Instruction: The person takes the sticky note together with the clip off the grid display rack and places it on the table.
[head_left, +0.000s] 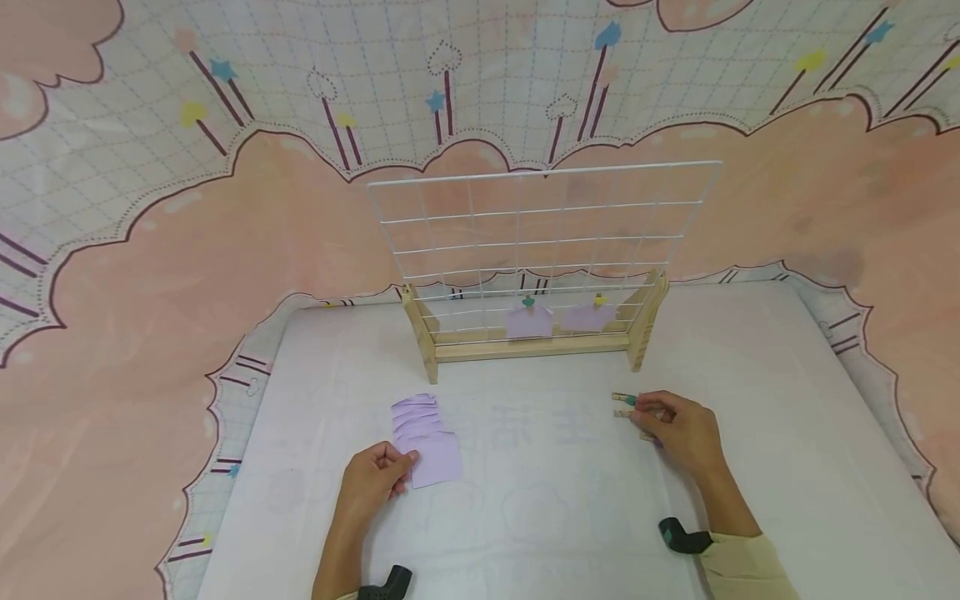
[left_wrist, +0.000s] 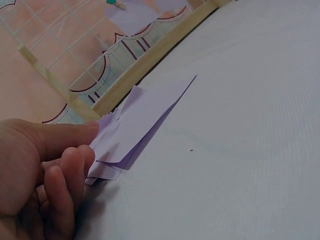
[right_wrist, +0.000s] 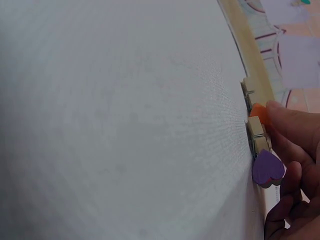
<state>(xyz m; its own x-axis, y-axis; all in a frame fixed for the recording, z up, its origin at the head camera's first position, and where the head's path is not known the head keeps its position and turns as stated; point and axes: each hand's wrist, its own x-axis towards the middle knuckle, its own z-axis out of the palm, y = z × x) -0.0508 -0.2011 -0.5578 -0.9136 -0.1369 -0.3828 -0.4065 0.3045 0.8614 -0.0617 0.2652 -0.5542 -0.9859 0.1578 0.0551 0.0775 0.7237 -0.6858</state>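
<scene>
- Fingers (left_wrist: 67, 170) of left hand (head_left: 371, 483) curled, thumb and fingertips pinching the near corner of the lilac paper stack (head_left: 426, 437), lower left of centre in the head view.
- Papers fanned out flat on the white table (head_left: 787, 400), top sheet lifted slightly at the pinched end.
- Fingers (right_wrist: 292, 127) of right hand (head_left: 686, 433) bent over small wooden clothespins (head_left: 626, 406), right of centre; fingertips touching them, true grip hard to tell.
- Purple heart clip (right_wrist: 267, 169) and orange-topped one just beside it, under the fingertips.
- Beyond both hands, wire grid (head_left: 540, 242) upright in a wooden stand (head_left: 525, 346), two lilac notes (head_left: 528, 321) clipped to its lower wires.
</scene>
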